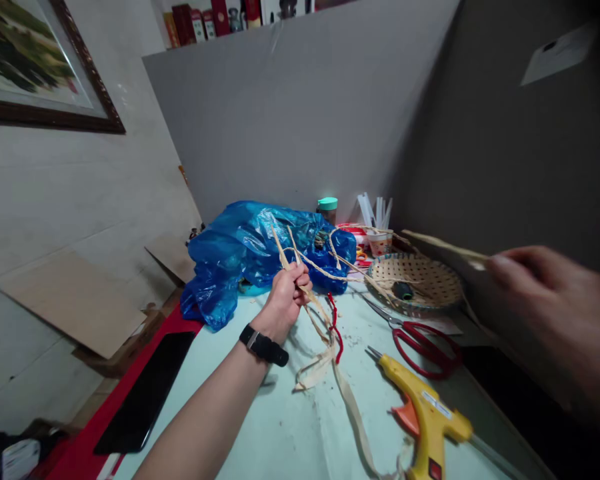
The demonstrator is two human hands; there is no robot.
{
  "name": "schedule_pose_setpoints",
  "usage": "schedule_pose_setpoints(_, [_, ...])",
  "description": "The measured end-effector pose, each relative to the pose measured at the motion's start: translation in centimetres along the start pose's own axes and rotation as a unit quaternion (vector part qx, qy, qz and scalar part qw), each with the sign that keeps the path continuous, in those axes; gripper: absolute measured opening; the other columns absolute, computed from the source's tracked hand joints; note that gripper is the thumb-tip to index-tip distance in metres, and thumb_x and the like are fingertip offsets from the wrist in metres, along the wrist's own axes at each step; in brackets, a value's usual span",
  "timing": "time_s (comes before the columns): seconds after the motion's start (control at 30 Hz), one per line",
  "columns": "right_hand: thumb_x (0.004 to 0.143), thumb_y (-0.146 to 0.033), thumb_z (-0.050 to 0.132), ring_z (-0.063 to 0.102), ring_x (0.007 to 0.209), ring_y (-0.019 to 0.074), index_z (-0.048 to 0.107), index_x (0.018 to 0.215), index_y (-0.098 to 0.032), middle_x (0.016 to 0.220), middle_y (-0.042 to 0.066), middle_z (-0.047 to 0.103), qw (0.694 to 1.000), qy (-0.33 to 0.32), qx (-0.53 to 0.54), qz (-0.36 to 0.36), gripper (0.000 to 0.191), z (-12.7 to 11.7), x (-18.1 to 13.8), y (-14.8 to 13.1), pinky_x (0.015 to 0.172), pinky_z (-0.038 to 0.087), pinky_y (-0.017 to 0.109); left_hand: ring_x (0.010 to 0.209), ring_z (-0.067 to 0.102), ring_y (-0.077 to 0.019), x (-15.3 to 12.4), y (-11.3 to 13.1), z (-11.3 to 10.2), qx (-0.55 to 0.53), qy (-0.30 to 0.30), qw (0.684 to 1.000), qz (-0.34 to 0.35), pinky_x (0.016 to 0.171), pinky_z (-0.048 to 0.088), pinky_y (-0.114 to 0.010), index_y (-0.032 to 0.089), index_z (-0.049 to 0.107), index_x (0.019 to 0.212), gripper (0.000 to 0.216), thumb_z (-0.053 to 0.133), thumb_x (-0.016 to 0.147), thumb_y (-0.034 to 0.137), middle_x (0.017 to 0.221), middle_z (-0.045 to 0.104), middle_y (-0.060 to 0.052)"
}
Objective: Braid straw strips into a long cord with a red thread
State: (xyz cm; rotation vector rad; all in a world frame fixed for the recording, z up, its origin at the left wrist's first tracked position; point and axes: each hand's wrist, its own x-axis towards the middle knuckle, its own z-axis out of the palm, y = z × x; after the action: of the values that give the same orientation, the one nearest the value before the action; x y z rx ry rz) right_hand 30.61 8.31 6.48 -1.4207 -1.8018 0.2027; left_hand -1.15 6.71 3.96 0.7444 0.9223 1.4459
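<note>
My left hand [289, 290], with a black watch at the wrist, is closed around several pale straw-like strips [282, 252] above the table. Their split ends point up, and looser flat lengths trail below the fist. Off to the right, my right hand [545, 287] is smeared by motion, its thumb and fingers pinching the end of a pale strip [445, 245] that reaches left. A thin braided cord [333, 250] loops between the hands. Beneath the left hand lie a red fuzzy wire [337, 333] and a loose flat strip [351, 400].
A yellow glue gun [423, 393] and red-handled scissors [433, 350] lie at right, before a woven basket [455, 283] holding a dark object. A blue plastic bag [245, 247], green-lidded jar [327, 205] and cup of white sticks [379, 243] are behind. A black phone-like slab [147, 393] is left.
</note>
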Motion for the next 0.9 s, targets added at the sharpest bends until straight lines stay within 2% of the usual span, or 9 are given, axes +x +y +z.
schedule_pose_setpoints(0.07, [0.085, -0.051, 0.035, 0.057, 0.074, 0.0330, 0.052, 0.085, -0.024, 0.082, 0.013, 0.060, 0.994, 0.021, -0.109, 0.014, 0.031, 1.1, -0.4, -1.7, 0.064, 0.038, 0.043, 0.035, 0.020, -0.0020, -0.6, -0.4, 0.9, 0.018, -0.011, 1.000, 0.000, 0.034, 0.014, -0.015, 0.018, 0.042, 0.070, 0.017, 0.056, 0.080, 0.021, 0.050, 0.033, 0.009])
schedule_pose_setpoints(0.13, [0.084, -0.051, 0.036, 0.054, 0.098, 0.0386, 0.054, 0.089, -0.022, 0.099, 0.017, 0.060, 0.993, 0.015, -0.106, -0.042, 0.035, 2.3, -1.4, -4.0, 0.082, 0.038, 0.048, 0.034, 0.021, -0.0017, -1.2, -0.8, 1.8, 0.038, -0.012, 0.999, 0.010, 0.034, 0.013, -0.015, 0.018, 0.045, 0.073, 0.014, 0.057, 0.080, 0.021, 0.051, 0.039, 0.008])
schedule_pose_setpoints(0.17, [0.086, -0.051, 0.036, 0.054, 0.100, 0.0357, 0.056, 0.092, -0.022, 0.103, 0.016, 0.061, 0.997, -0.005, -0.063, -0.050, 0.035, 3.0, -2.0, -5.3, 0.086, 0.037, 0.046, 0.034, 0.021, -0.0018, -1.5, -1.1, 2.2, 0.046, -0.009, 0.999, 0.019, 0.034, 0.014, -0.015, 0.018, 0.045, 0.074, 0.013, 0.056, 0.080, 0.021, 0.052, 0.041, 0.008])
schedule_pose_setpoints(0.27, [0.090, -0.053, 0.038, 0.061, 0.083, 0.0233, 0.058, 0.095, -0.025, 0.091, 0.005, 0.067, 0.970, -0.216, 0.113, -0.019, 0.035, 5.3, -4.1, -8.9, 0.075, 0.043, 0.033, 0.035, 0.028, -0.0030, -2.2, -1.9, 3.3, 0.059, 0.003, 0.997, 0.054, 0.035, 0.017, -0.015, 0.018, 0.047, 0.077, 0.013, 0.056, 0.083, 0.025, 0.052, 0.045, 0.007])
schedule_pose_setpoints(0.33, [0.091, -0.052, 0.040, 0.057, 0.067, 0.0182, 0.056, 0.089, -0.023, 0.075, 0.001, 0.064, 0.949, -0.288, 0.122, -0.036, 0.033, 6.8, -5.1, -10.3, 0.062, 0.039, 0.029, 0.039, 0.035, -0.0040, -2.5, -2.2, 3.7, 0.065, 0.009, 0.995, 0.076, 0.038, 0.024, -0.015, 0.018, 0.048, 0.077, 0.014, 0.057, 0.083, 0.026, 0.054, 0.048, 0.006])
schedule_pose_setpoints(0.4, [0.094, -0.046, 0.034, 0.049, 0.057, 0.0151, 0.050, 0.077, -0.022, 0.063, -0.001, 0.055, 0.951, -0.281, 0.115, -0.047, 0.034, 8.0, -5.8, -10.6, 0.056, 0.034, 0.027, 0.046, 0.044, -0.0056, -2.6, -2.1, 3.9, 0.019, 0.014, 0.997, 0.068, 0.044, 0.032, -0.015, 0.016, 0.050, 0.075, 0.014, 0.058, 0.084, 0.023, 0.055, 0.051, 0.004])
schedule_pose_setpoints(0.53, [0.097, -0.043, 0.030, 0.044, 0.060, 0.0139, 0.045, 0.076, -0.022, 0.066, -0.002, 0.051, 0.951, -0.274, 0.139, -0.041, 0.033, 9.4, -6.5, -9.5, 0.058, 0.031, 0.027, 0.049, 0.048, -0.0080, -2.0, -1.0, 3.4, -0.121, 0.003, 0.993, -0.015, 0.048, 0.037, -0.017, 0.013, 0.050, 0.070, 0.019, 0.046, 0.089, 0.012, 0.053, 0.048, 0.001])
schedule_pose_setpoints(0.7, [0.097, -0.044, 0.029, 0.039, 0.056, 0.0129, 0.039, 0.069, -0.022, 0.059, -0.004, 0.043, 0.942, -0.294, 0.156, -0.044, 0.037, 9.7, -7.6, -9.2, 0.056, 0.028, 0.027, 0.036, 0.024, -0.0028, -1.4, 0.4, 2.5, -0.169, -0.017, 0.984, -0.050, 0.037, 0.021, -0.014, 0.015, 0.041, 0.063, 0.031, 0.034, 0.092, 0.007, 0.047, 0.021, 0.009])
schedule_pose_setpoints(0.9, [0.096, -0.045, 0.033, 0.036, 0.051, 0.0117, 0.041, 0.066, -0.021, 0.055, -0.003, 0.044, 0.923, -0.341, 0.160, -0.081, 0.039, 9.5, -7.6, -9.9, 0.053, 0.027, 0.026, 0.034, 0.019, -0.0018, -1.5, 0.3, 2.5, -0.178, -0.005, 0.983, -0.035, 0.035, 0.013, -0.015, 0.014, 0.042, 0.064, 0.028, 0.037, 0.091, 0.007, 0.047, 0.019, 0.010])
